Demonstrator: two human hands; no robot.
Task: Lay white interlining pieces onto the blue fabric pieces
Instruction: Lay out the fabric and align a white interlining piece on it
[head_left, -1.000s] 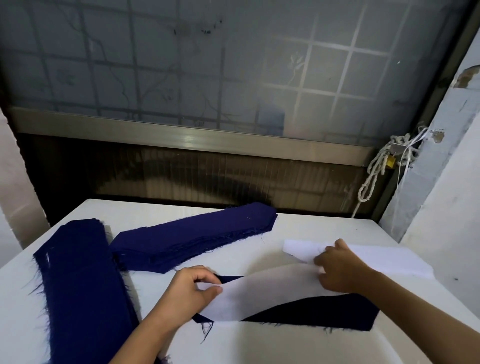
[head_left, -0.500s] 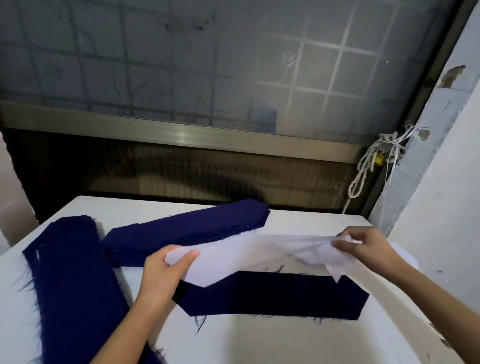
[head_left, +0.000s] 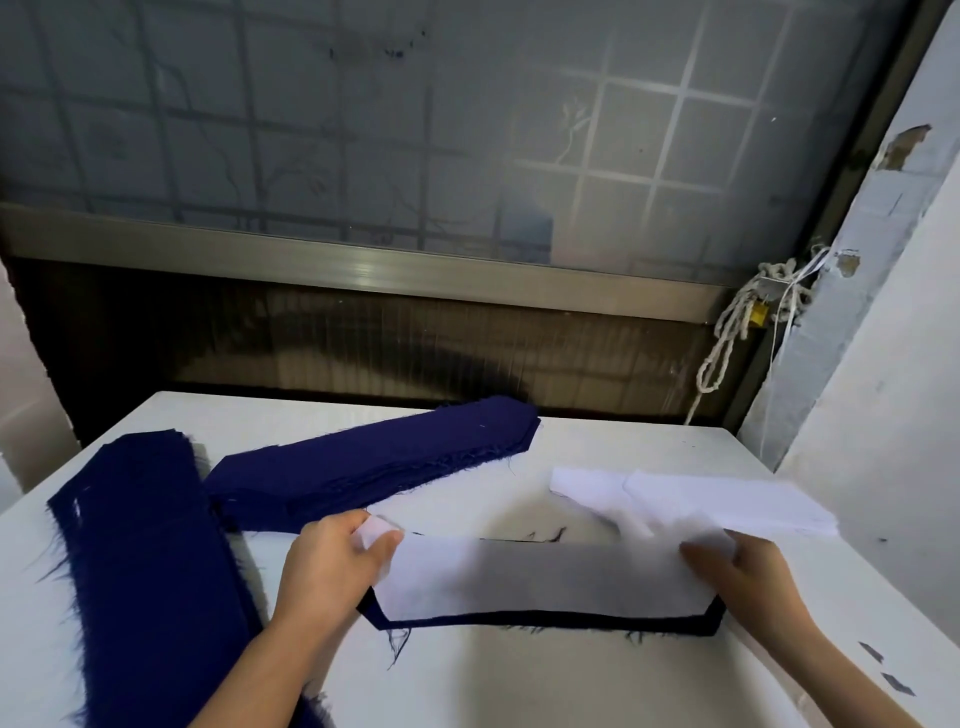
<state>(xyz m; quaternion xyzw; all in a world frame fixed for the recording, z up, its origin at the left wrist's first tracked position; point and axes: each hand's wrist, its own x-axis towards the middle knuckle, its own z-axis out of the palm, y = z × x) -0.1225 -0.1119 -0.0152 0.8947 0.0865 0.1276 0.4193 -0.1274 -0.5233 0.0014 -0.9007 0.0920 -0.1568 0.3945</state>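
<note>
0.5 s ago the interlining piece (head_left: 540, 577) hangs in the air betw. both hands. Now it lies on the blue fabric piece (head_left: 571, 619), front-centre of the counter (head_left: 519, 686), and covers it almost fully. Only a thin blue edge shows at the bottom & ends. Left hand (head_left: 332, 566): grip pinches the left corner, thumb on top. Right hand (head_left: 737, 571) is at the right end but blurred, so I cannot tell if its grip pinches or presses flat. I think this piece is approx. placed; smoothing + release remain.

Frosted gridded window (head_left: 415, 130) above white table (head_left: 519, 675)
</note>
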